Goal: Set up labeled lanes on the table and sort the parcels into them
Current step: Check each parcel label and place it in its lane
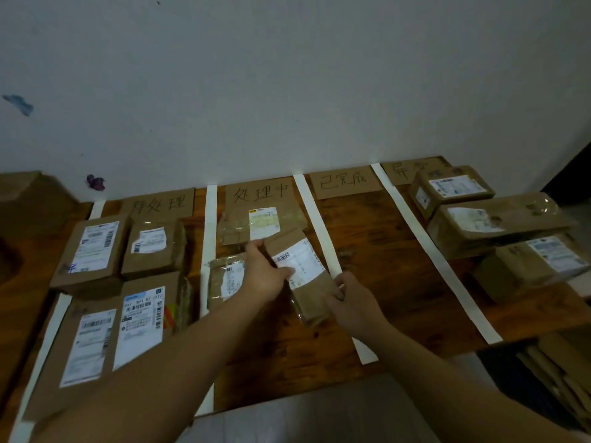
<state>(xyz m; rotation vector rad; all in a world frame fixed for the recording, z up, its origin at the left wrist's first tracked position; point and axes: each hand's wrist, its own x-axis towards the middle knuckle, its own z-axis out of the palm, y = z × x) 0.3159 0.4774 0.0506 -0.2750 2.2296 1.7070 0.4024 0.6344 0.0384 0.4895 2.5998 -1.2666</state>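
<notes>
A brown parcel with a white shipping label lies tilted in the second lane, and both my hands hold it. My left hand grips its upper left edge. My right hand clamps its lower right corner. White tape strips split the wooden table into lanes. Cardboard labels with handwritten characters stand at the back of each lane. The first lane holds several parcels. In the second lane two more parcels lie around the held one. The third lane is bare wood.
Three boxes are stacked in the rightmost lane, near the table's right edge. Loose cardboard pieces lie on the floor at the lower right. A white wall rises behind the table. A brown box sits at the far left.
</notes>
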